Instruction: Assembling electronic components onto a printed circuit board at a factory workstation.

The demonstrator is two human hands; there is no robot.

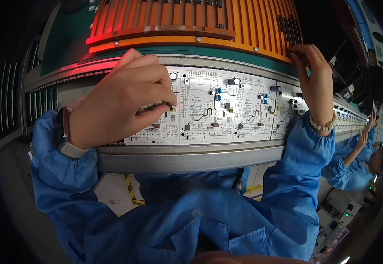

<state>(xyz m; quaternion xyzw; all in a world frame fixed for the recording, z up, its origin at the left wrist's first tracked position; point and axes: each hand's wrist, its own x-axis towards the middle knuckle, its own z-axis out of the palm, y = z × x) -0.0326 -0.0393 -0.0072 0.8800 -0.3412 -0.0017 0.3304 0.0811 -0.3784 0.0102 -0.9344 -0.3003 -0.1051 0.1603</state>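
Circuit boards (204, 108) lie in front of the orange rack (226, 42), the left hand (132, 92) bunched over one, the right hand (316, 70) curled at the rack's near-right corner; I cannot tell whether either pinches anything. Careless brushing could tilt the capacitors (234, 81).

From the head, we look down through a wide fisheye, close over our left hand (134, 90) and right hand (315, 72).

pale floor (112, 193) | yellow-black floor tape (132, 192) | red glow (105, 33) upper left
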